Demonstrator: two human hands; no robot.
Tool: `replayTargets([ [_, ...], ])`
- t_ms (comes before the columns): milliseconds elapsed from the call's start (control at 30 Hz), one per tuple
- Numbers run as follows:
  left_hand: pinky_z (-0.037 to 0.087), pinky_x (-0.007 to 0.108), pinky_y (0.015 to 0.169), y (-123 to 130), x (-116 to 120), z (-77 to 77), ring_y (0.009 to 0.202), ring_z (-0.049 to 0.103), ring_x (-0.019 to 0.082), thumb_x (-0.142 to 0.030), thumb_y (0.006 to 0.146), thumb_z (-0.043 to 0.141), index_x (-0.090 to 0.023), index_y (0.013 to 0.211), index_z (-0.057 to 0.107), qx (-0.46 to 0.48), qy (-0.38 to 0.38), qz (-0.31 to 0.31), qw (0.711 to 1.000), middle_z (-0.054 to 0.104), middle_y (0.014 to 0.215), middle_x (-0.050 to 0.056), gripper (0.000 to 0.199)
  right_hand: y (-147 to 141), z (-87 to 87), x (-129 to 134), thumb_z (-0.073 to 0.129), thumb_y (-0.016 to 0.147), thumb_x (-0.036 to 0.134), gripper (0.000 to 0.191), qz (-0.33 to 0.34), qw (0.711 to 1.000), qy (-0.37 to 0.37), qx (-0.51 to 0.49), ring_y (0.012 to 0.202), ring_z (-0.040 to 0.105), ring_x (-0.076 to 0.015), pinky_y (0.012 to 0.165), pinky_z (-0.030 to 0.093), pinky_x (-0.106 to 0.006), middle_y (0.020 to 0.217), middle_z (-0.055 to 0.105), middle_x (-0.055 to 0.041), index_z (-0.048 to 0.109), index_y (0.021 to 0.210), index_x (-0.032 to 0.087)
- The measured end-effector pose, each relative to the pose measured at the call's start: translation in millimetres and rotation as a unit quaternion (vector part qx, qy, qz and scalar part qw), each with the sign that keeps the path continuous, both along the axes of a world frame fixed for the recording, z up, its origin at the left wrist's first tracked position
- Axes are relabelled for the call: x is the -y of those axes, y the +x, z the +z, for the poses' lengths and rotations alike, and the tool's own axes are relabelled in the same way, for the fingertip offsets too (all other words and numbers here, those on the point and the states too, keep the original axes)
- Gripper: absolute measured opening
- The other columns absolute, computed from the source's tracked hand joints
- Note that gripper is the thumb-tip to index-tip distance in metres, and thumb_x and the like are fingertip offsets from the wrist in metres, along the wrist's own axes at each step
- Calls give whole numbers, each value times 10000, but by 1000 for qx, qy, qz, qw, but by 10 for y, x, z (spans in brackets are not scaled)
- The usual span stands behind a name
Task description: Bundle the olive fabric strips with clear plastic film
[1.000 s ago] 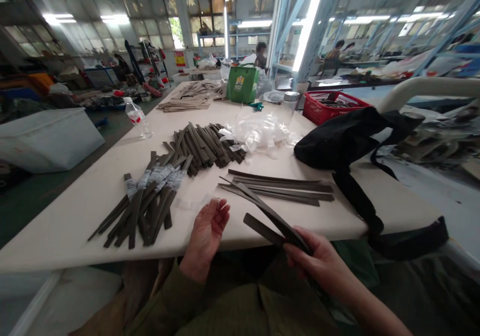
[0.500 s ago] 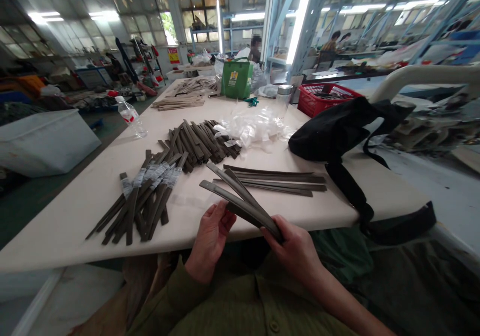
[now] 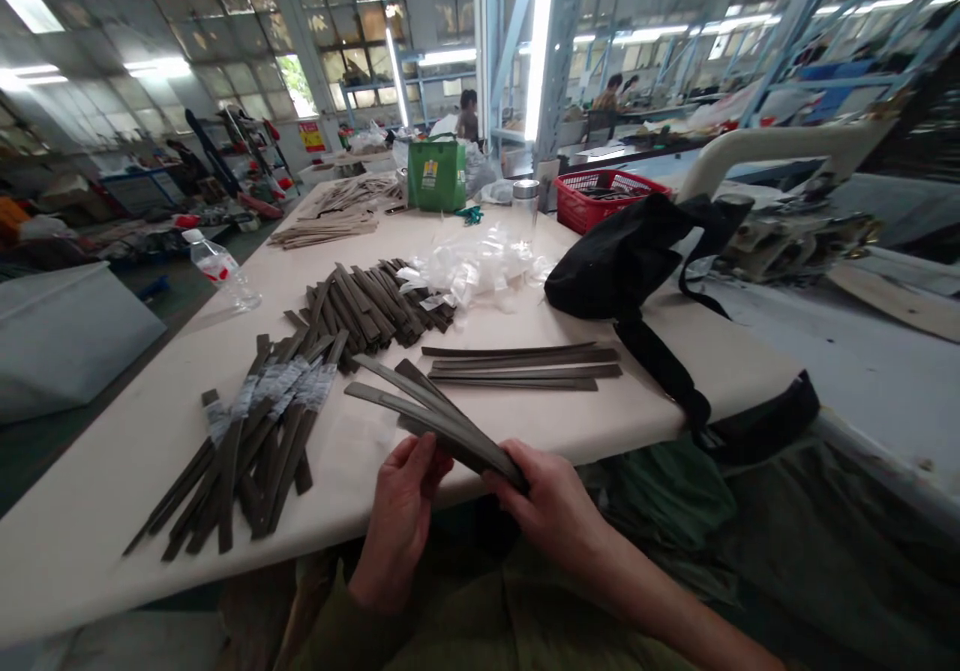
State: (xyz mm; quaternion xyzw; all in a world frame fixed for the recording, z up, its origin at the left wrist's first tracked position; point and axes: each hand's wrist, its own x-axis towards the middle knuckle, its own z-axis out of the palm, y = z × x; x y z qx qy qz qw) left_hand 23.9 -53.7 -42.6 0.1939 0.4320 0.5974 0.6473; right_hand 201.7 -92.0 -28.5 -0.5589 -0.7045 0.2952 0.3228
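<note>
Several flat grey-brown strips [image 3: 442,417] fan out in front of me, over the table's near edge. My right hand [image 3: 544,491] is closed around their near ends. My left hand [image 3: 401,501] pinches the lowest strip near its middle, thumb on top; its other fingertips are partly hidden. Just beyond, a few loose strips [image 3: 517,366] lie side by side on the table. To the left are strip bundles [image 3: 259,441] wrapped with clear plastic. Behind them is a large pile of similar strips [image 3: 371,301].
Crumpled clear plastic pieces [image 3: 480,266] lie past the pile. A black bag [image 3: 615,261] with its strap hangs over the table's right side. Farther back stand a green bag [image 3: 436,176], a red basket [image 3: 581,206] and a glass jar [image 3: 524,213]. A plastic bottle [image 3: 221,269] stands at left.
The view has turned slightly right, so the table and its contents appear shifted left. Both hands keep hold of the strips, whose far ends are spread a little differently.
</note>
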Motion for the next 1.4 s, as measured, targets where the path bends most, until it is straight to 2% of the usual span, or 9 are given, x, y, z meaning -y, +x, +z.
replayTargets([
  [167,515,216,624,-177,-88,41,666,653,122,-326,550,860,-125,789,723,-39,3,30,999,735,788,58,341,66,-15,-15,484,889,281,158,51,970,-139,-190,500,596,-128,486,444,-217,663,658,-2,548,781,183],
  [333,500,250,650,131,183,-83,655,643,155,-328,692,771,-111,785,736,-128,37,-151,980,716,715,64,239,-48,-90,-92,544,854,312,162,11,966,-110,-232,456,546,-110,441,428,-207,611,582,32,539,754,185],
  [400,502,261,666,189,205,-68,725,660,183,-316,689,773,-127,869,736,-129,45,-171,976,733,817,78,262,-64,-131,-109,559,838,315,159,-2,968,-101,-231,455,543,-113,433,426,-207,603,558,41,531,744,190],
  [533,512,243,697,29,-11,76,895,655,180,-352,672,782,-202,996,707,-59,83,-15,995,698,1105,74,365,-43,-198,-77,542,832,254,113,-7,987,-58,-151,496,549,-127,480,419,-217,608,568,35,514,736,201],
  [633,513,241,734,-62,-110,107,799,655,140,-341,641,806,-182,825,718,-8,95,62,994,729,899,35,259,-52,-199,-47,537,841,254,161,-13,999,20,-31,538,535,-144,517,382,-232,609,572,17,488,695,209],
  [867,519,285,725,193,234,-121,735,655,172,-311,691,775,-129,813,731,-81,41,-81,993,732,808,60,224,-99,-231,-30,492,861,221,109,-13,989,119,81,597,610,-184,553,343,-256,671,656,-22,526,758,217],
  [1067,517,230,739,-105,38,93,764,661,127,-359,586,839,-199,785,706,-23,132,157,978,727,791,-6,288,-60,-270,19,491,823,160,74,1,980,169,101,594,610,-188,561,335,-262,663,649,-20,537,814,218],
  [1300,498,225,634,89,233,-85,630,600,106,-320,701,768,-158,765,696,-96,61,9,994,693,731,-1,188,-145,-242,-46,484,895,275,169,-4,993,113,38,551,553,-169,536,338,-255,630,596,-7,491,736,219],
  [1400,507,245,709,-17,92,44,707,641,128,-363,670,786,-172,807,700,-54,118,79,988,712,782,7,249,-153,-239,-34,493,891,297,192,15,998,52,-9,555,529,-158,538,361,-245,626,572,3,476,716,219],
])
